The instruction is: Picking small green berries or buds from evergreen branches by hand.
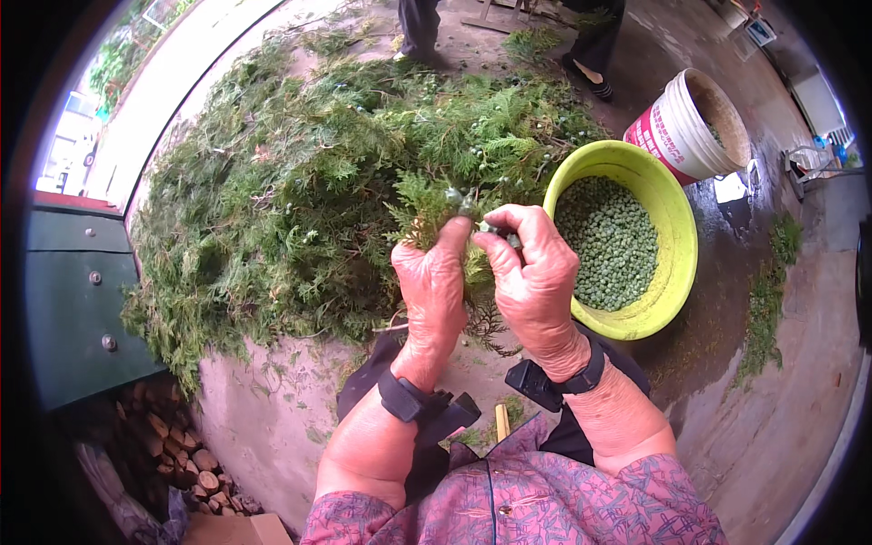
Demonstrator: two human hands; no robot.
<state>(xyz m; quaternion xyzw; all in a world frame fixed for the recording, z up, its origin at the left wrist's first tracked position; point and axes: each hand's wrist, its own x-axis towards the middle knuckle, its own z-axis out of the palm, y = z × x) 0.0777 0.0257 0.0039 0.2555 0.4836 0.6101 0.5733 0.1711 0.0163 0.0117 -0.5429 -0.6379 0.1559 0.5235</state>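
Note:
My left hand [431, 286] is closed round a cypress sprig [422, 204] with feathery green leaves and a few pale green cones at its tip. Close beside it, my right hand [534, 272] pinches with thumb and forefinger at small green cones [495, 229] by the sprig. The fingers partly hide what they grip. Just right of my right hand stands a yellow-green bucket [679, 263], its bottom covered with many round green cones [607, 241]. Beyond both hands spreads a large heap of cut cypress branches [300, 182].
A white and red bucket [668, 127] tilts behind the yellow-green one. Another person's legs and shoe [590, 77] are at the far side of the heap. Cut firewood [186, 454] lies at lower left beside a green metal panel [86, 291]. Loose sprigs [767, 300] lie on the right floor.

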